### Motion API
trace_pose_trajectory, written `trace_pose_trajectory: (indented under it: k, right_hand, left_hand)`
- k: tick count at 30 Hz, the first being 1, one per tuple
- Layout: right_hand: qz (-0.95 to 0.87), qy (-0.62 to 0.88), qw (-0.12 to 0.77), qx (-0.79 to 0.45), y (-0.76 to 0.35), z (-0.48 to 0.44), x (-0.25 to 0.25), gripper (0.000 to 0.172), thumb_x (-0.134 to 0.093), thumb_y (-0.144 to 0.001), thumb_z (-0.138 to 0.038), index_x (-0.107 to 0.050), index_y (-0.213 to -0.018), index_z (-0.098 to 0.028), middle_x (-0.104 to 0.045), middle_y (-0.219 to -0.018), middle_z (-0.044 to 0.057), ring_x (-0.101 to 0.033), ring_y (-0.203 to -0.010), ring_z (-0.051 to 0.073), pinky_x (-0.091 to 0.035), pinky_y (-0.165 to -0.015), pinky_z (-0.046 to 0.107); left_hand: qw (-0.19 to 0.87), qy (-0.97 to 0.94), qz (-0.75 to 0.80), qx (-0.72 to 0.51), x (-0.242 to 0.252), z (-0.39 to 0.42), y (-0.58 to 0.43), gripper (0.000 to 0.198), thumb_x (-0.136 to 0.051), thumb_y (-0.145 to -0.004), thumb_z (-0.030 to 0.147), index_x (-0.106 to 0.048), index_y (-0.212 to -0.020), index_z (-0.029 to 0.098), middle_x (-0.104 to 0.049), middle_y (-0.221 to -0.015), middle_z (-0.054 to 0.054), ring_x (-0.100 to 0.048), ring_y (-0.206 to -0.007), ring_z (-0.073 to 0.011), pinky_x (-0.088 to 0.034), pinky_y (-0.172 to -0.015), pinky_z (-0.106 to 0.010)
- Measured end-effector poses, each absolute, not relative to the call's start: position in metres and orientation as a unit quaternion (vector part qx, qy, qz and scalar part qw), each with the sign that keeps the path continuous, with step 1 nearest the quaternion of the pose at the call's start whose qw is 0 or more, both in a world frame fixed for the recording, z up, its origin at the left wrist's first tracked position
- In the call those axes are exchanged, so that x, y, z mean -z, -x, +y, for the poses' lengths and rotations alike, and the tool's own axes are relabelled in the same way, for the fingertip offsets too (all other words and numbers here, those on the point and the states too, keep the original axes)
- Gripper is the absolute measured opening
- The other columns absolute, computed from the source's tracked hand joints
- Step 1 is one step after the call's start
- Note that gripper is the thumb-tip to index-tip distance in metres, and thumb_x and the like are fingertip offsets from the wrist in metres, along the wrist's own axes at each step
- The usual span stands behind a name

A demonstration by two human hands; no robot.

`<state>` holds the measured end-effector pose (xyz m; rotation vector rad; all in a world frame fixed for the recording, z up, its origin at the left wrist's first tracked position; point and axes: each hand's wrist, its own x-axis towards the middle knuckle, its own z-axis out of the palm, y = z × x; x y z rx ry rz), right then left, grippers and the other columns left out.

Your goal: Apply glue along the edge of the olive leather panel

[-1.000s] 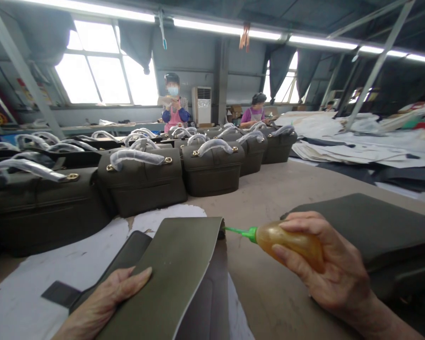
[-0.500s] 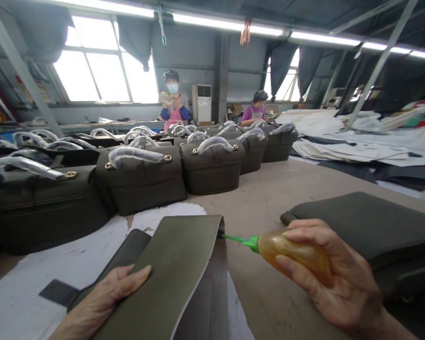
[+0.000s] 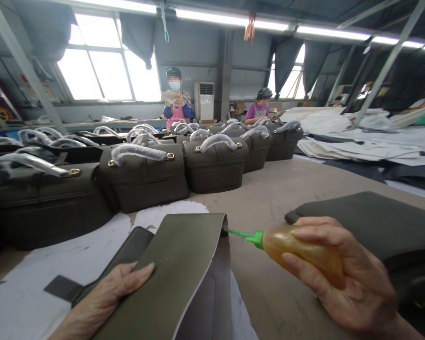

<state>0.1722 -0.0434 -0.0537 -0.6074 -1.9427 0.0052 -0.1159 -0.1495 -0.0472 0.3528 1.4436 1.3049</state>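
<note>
My right hand (image 3: 350,283) grips an amber squeeze bottle of glue (image 3: 297,250) with a green nozzle (image 3: 242,235). The nozzle tip touches the far right corner of an olive-green leather panel (image 3: 179,274) that is lifted up off a darker piece beneath it. My left hand (image 3: 108,297) lies flat on the panel's left side and holds it raised, thumb on top. Both pieces rest on white paper (image 3: 28,293) on the worktable.
Rows of olive-green handbags (image 3: 145,177) with plastic-wrapped handles fill the table's left and far side. A stack of olive panels (image 3: 375,222) lies at the right. Two people (image 3: 175,101) work at the far end. Sheets of white material (image 3: 357,146) cover the right-hand table.
My right hand and the bottle have sunk slightly and shifted a little right, the nozzle staying at the panel's corner. The left hand has kept its hold.
</note>
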Motion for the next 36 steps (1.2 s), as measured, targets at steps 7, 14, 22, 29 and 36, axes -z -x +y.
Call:
trace_pose_trajectory:
  k: [7, 14, 22, 29, 36]
  right_hand:
    - [-0.816, 0.253, 0.52, -0.004, -0.174, -0.043, 0.056, 0.02, -0.062, -0.084, -0.021, -0.051, -0.101, -0.017, -0.051, -0.097, 0.005, -0.053, -0.088, 0.016, -0.046, -0.07, 0.026]
    - [-0.799, 0.272, 0.536, -0.003, -0.174, -0.044, 0.051, 0.021, -0.061, -0.084, -0.026, -0.05, -0.102, -0.02, -0.052, -0.1, 0.005, -0.053, -0.086, 0.017, -0.047, -0.071, 0.028]
    - [-0.807, 0.243, 0.539, 0.002, -0.171, -0.036, 0.057, 0.024, -0.063, -0.082, -0.019, -0.051, -0.103, -0.017, -0.052, -0.098, 0.006, -0.054, -0.087, 0.018, -0.047, -0.07, 0.029]
    - [-0.816, 0.207, 0.539, 0.024, -0.172, -0.037, 0.055, 0.025, -0.062, -0.082, -0.013, -0.051, -0.104, -0.013, -0.053, -0.101, 0.008, -0.053, -0.091, 0.019, -0.046, -0.072, 0.031]
    - [-0.835, 0.208, 0.509, 0.017, -0.178, -0.045, 0.056, 0.024, -0.061, -0.082, -0.013, -0.051, -0.103, -0.013, -0.053, -0.099, 0.007, -0.052, -0.093, 0.019, -0.047, -0.073, 0.029]
  left_hand:
    - [0.533, -0.136, 0.64, -0.536, 0.051, -0.149, 0.12, 0.049, -0.087, -0.047, 0.033, -0.062, -0.082, 0.01, -0.066, -0.062, -0.009, -0.06, -0.051, -0.02, -0.052, -0.046, -0.027]
    - [0.528, -0.133, 0.632, -0.551, 0.045, -0.15, 0.115, 0.021, -0.076, -0.065, 0.019, -0.059, -0.076, 0.011, -0.064, -0.059, -0.007, -0.058, -0.048, -0.0164, -0.05, -0.043, -0.023]
    - [0.536, -0.135, 0.631, -0.545, 0.047, -0.149, 0.116, 0.049, -0.09, -0.04, 0.033, -0.063, -0.074, 0.01, -0.063, -0.057, -0.004, -0.057, -0.048, -0.0148, -0.049, -0.044, -0.021]
    - [0.564, -0.136, 0.601, -0.549, 0.048, -0.147, 0.116, 0.047, -0.089, -0.041, 0.039, -0.065, -0.071, 0.013, -0.064, -0.055, -0.004, -0.056, -0.043, -0.0136, -0.047, -0.04, -0.02]
    - [0.561, -0.151, 0.599, -0.551, 0.05, -0.147, 0.115, 0.041, -0.089, -0.041, 0.039, -0.067, -0.065, 0.013, -0.063, -0.053, -0.002, -0.056, -0.042, -0.013, -0.047, -0.04, -0.019]
